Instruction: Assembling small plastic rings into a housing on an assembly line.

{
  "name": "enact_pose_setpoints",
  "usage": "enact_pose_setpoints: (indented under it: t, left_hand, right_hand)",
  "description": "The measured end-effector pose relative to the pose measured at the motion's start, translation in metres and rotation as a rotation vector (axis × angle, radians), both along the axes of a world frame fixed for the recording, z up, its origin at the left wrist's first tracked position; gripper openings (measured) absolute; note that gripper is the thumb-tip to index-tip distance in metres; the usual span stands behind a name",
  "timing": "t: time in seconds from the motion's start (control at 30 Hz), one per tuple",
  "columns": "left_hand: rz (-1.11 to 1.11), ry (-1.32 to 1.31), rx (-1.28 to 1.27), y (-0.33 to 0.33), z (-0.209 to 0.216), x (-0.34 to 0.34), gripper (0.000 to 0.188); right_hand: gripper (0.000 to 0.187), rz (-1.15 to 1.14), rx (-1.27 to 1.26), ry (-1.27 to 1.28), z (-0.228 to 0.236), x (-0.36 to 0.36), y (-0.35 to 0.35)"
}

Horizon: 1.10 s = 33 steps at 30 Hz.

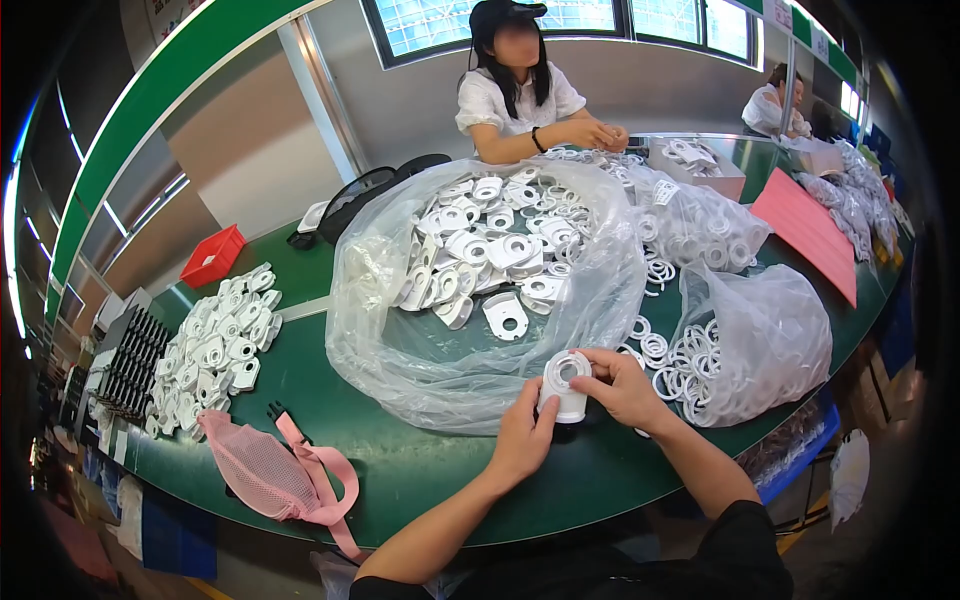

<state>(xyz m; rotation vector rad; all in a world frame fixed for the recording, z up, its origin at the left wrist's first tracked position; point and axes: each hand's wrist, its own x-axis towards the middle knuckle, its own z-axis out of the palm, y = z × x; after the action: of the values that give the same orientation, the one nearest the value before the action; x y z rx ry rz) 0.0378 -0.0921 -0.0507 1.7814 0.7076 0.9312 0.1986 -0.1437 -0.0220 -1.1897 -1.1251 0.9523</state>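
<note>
Close to the table's near edge, my left hand grips one side of a white plastic housing with a round opening. My right hand is closed on its other side, thumb and fingers at a white ring over the opening. Whether the ring is seated cannot be made out. Just beyond my hands lies a large clear plastic bag, spread open around a heap of similar white housings. Loose white rings lie right of my hands, beside a clear bag spilling more rings.
A pink mesh bag with a strap lies at left on the green table. Behind it are a pile of white parts, black stacked trays and a red bin. A co-worker sits opposite; a pink sheet lies far right.
</note>
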Motion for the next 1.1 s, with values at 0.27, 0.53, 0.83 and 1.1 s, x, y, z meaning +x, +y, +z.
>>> enact_pose_setpoints:
  t: [0.27, 0.53, 0.83, 1.1]
  left_hand:
    - [-0.011, 0.079, -0.009, -0.008, 0.015, -0.001, 0.031]
    - [0.028, 0.132, 0.093, -0.012, 0.026, -0.001, 0.029]
    - [0.025, 0.177, 0.081, -0.01, 0.021, -0.003, 0.031]
    - [-0.028, 0.027, -0.093, -0.007, 0.011, -0.001, 0.025]
  right_hand:
    - [0.024, -0.128, -0.057, -0.135, -0.007, 0.003, 0.002]
    - [0.024, -0.169, -0.09, -0.11, -0.009, 0.004, 0.003]
    - [0.032, -0.002, -0.084, -0.12, 0.006, 0.004, -0.002]
    - [0.028, -0.027, 0.014, -0.108, 0.003, 0.009, 0.002]
